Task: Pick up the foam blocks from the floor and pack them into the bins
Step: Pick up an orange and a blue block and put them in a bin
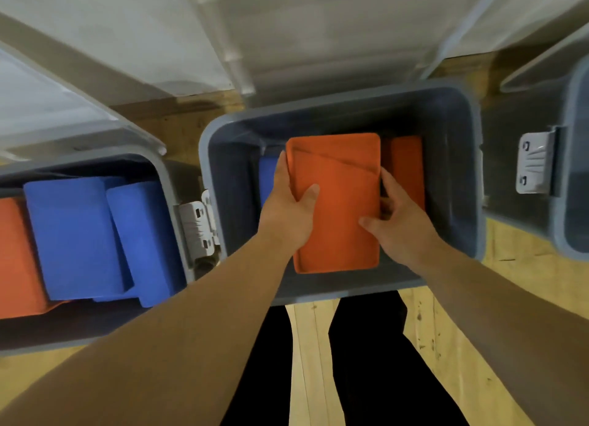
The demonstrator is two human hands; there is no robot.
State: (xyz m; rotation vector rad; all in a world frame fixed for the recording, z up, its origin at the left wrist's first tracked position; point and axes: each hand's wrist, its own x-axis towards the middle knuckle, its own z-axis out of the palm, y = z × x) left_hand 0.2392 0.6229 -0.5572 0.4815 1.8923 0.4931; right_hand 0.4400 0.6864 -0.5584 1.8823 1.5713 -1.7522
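The orange foam block lies flat inside the middle bin, its long axis running from the bin's near wall toward its far wall. The left hand clamps the block's left edge, thumb on top and fingers curled under. The right hand grips the right edge the same way. Deeper in the bin, a blue block shows by its left wall and a second orange block toward its right wall. Left of the middle bin, the left bin holds blue blocks.
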